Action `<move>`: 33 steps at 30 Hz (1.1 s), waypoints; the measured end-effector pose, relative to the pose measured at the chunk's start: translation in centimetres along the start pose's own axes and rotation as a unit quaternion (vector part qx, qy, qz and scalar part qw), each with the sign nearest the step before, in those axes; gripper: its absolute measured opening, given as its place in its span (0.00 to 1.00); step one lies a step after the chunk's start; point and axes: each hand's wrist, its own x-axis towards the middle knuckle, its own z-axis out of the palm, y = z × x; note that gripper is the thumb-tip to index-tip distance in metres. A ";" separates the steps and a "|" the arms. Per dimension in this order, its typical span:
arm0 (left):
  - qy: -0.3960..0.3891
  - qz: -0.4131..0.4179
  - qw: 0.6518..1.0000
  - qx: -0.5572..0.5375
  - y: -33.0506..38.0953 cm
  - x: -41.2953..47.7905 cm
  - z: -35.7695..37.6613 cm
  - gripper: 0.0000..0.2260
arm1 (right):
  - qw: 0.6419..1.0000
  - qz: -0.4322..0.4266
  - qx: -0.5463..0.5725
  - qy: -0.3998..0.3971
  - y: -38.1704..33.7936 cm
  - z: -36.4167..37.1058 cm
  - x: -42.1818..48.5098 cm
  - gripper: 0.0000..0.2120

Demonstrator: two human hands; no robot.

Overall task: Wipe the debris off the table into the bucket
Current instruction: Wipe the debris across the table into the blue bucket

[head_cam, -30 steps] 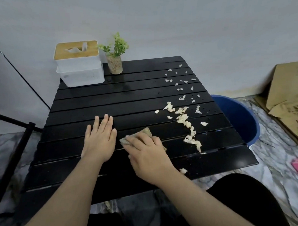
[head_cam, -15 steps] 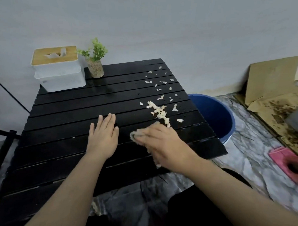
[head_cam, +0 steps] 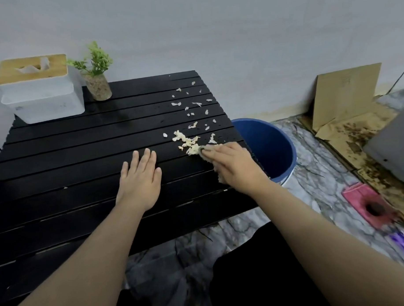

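The right hand (head_cam: pixel 233 162) presses a cloth (head_cam: pixel 204 150) flat against the debris (head_cam: pixel 188 143) near the table (head_cam: pixel 82 157) edge, directly beside the bucket (head_cam: pixel 276 145), presumably to push scraps over. The left hand (head_cam: pixel 140 180) lies open, palm down, likely steadying the table.

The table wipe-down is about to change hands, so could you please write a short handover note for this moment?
Left hand: flat on the table, open.
Right hand: pressing a cloth at the table's right edge, against the debris pile.
Bucket: blue, on the floor beside that edge.
Done: the near slats look clear.
Left: push the pile into the bucket, then gather the scattered flakes toward the back.
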 end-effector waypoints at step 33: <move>0.029 -0.026 0.994 -0.103 -0.9 3.3 -2.9 0.19 | 0.997 0.068 0.023 0.035 3.1 0.2 2.9 0.15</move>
